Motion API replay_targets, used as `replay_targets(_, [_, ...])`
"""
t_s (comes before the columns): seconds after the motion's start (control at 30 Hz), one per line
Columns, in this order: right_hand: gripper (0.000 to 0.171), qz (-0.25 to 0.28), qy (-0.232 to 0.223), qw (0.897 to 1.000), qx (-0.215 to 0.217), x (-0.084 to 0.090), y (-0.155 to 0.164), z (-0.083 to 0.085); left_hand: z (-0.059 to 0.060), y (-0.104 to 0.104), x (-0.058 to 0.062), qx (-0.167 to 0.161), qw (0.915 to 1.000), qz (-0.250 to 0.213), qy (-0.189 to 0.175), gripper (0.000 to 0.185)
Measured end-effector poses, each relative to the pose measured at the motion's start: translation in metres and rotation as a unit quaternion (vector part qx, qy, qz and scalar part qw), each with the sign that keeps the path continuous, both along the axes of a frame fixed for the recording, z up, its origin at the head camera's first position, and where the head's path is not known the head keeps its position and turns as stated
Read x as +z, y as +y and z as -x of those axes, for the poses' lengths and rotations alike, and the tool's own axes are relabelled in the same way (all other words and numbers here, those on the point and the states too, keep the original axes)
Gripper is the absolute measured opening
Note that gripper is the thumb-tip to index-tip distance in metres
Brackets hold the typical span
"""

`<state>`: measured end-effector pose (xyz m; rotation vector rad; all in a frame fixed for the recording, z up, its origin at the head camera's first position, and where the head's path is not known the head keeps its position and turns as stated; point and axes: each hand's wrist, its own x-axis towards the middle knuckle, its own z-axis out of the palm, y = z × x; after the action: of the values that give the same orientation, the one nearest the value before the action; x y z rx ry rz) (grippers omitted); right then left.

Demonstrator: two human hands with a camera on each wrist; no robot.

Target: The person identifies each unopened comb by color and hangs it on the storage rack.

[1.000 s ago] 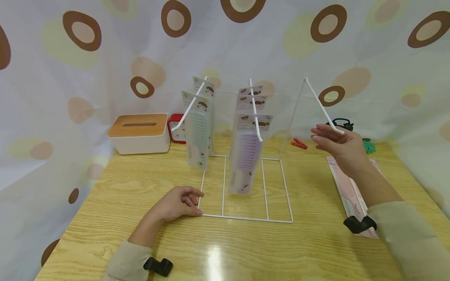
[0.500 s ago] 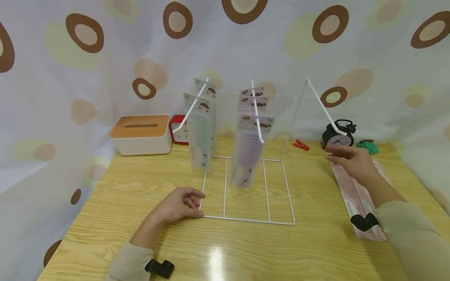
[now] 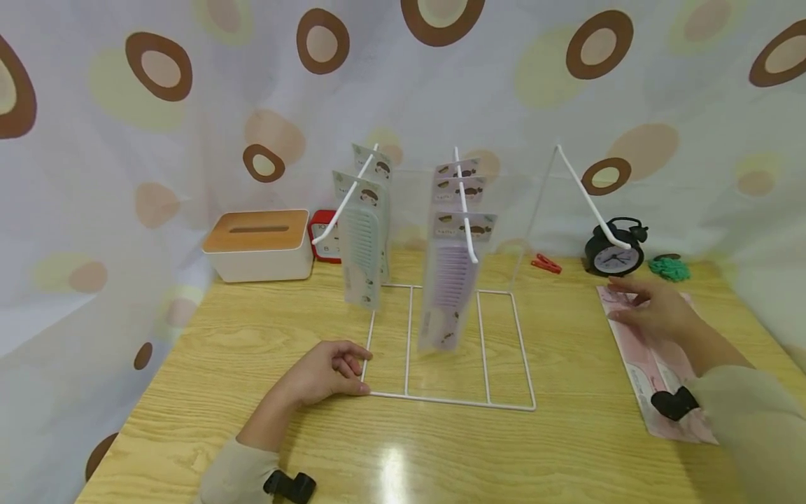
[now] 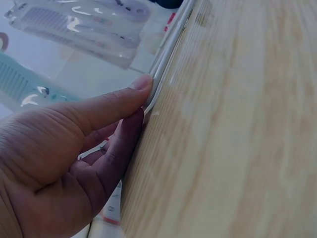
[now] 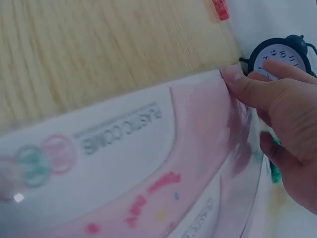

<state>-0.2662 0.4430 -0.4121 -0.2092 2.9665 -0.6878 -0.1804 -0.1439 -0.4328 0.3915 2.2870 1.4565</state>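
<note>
A white wire rack [image 3: 450,400] stands mid-table with three slanted arms. Green comb packets [image 3: 362,245] hang on its left arm and purple comb packets [image 3: 450,280] on the middle one. The right arm [image 3: 592,203] is bare. My left hand [image 3: 355,371] pinches the base wire at its near left corner, thumb on top [image 4: 141,101]. My right hand [image 3: 630,304] is low over a pink comb packet [image 3: 648,371] lying flat at the right. Its thumb touches the packet's far corner [image 5: 235,79], fingers loosely extended.
A black alarm clock [image 3: 613,255], a green bundle [image 3: 669,267] and a red clothespin [image 3: 545,264] sit at the back right. A tissue box [image 3: 258,245] and a red clock [image 3: 321,234] stand at the back left. Patterned cloth walls the table.
My right hand has dropped from the tip of the rack's right arm down to the pink packet on the table. The left hand has kept its hold on the base.
</note>
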Motion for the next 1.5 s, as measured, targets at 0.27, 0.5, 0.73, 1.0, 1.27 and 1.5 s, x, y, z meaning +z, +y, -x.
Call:
replay_targets(0.27, [0.086,-0.023,-0.004,0.999,0.044,0.0,-0.004,0.003,-0.001,0.001,0.0,0.0,1.0,0.001,0.001,0.051])
replay_targets(0.5, [0.091,0.015,-0.036,0.999,0.008,-0.007,-0.026,0.003,0.0,0.001,0.0,0.004,1.0,0.005,-0.002,0.052])
replay_targets(0.73, [0.063,0.099,0.0,0.994,-0.049,-0.007,-0.035,-0.01,0.001,0.002,-0.001,-0.001,1.0,0.005,-0.004,0.051])
replay_targets(1.0, [0.046,0.381,0.019,0.922,-0.072,0.015,-0.047,-0.037,0.0,0.001,0.0,0.003,1.0,0.004,-0.002,0.051])
replay_targets(1.27, [0.04,0.677,0.041,0.733,0.054,0.062,-0.089,-0.07,-0.002,0.0,0.001,0.002,1.0,-0.004,-0.004,0.051])
replay_targets(1.5, [0.037,0.725,0.085,0.644,0.228,0.102,-0.119,-0.094,-0.002,0.0,0.001,0.001,1.0,-0.003,-0.005,0.052])
